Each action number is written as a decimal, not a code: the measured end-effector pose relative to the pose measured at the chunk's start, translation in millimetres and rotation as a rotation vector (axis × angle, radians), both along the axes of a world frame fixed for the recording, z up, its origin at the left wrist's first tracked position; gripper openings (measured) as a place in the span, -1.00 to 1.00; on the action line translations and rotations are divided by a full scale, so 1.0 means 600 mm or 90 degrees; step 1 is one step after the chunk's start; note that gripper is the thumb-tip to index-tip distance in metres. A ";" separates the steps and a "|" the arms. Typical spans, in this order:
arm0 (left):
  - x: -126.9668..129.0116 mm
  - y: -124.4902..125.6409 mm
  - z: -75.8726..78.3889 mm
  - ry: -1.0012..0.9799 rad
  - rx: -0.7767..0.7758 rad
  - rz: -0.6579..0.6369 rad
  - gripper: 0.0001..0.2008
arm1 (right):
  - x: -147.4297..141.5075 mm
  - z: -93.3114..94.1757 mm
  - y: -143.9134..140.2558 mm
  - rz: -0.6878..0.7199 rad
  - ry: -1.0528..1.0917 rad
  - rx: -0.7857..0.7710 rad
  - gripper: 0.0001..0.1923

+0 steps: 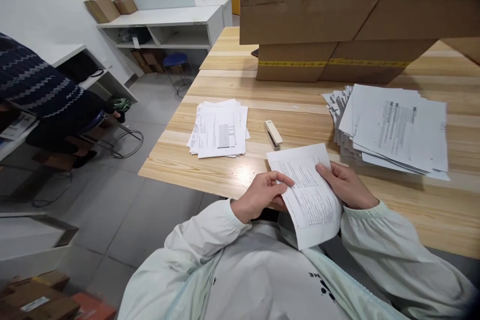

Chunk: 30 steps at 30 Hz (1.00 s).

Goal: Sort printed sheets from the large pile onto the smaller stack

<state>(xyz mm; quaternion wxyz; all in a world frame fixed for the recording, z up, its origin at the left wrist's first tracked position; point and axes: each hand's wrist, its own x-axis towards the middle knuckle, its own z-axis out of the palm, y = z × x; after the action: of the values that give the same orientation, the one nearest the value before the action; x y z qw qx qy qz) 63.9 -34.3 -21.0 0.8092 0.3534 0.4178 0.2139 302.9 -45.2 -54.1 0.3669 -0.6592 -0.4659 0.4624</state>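
A printed sheet of paper [309, 195] is held up at the table's near edge, slightly bent, its lower end hanging over my lap. My right hand [347, 185] grips its right edge, thumb on top and fingers behind. At the left edge is my left hand [264, 190], with thumb and index finger over the print and the other fingers partly hidden underneath. Just beyond the sheet lies a cream stapler [273, 134]. A small pile of printed papers [219, 129] rests to the left, and a taller, uneven stack of papers [397, 127] to the right.
Large cardboard boxes [292, 62] stand at the back of the wooden table [176, 145]. On the left, another person [41, 85] sits on a stool by a white desk. A white shelf unit [168, 16] and a blue stool [175, 59] are farther back.
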 end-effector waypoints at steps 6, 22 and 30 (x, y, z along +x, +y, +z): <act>0.033 0.039 -0.001 -0.024 -0.067 0.007 -0.74 | 0.028 -0.024 0.014 -0.009 -0.069 0.002 -0.47; 0.049 0.085 -0.019 0.062 -0.033 0.041 -0.69 | -0.001 0.196 0.028 0.159 -0.770 0.466 -0.55; 0.041 0.103 -0.026 0.079 -0.031 0.051 -0.69 | -0.147 0.064 0.293 0.405 -0.534 0.414 -0.62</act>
<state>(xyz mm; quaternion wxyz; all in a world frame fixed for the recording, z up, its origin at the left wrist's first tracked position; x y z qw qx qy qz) 88.4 27.8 -36.6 0.7811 0.3292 0.4858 0.2135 214.7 130.5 -15.7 0.1784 -0.4678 -0.8615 0.0847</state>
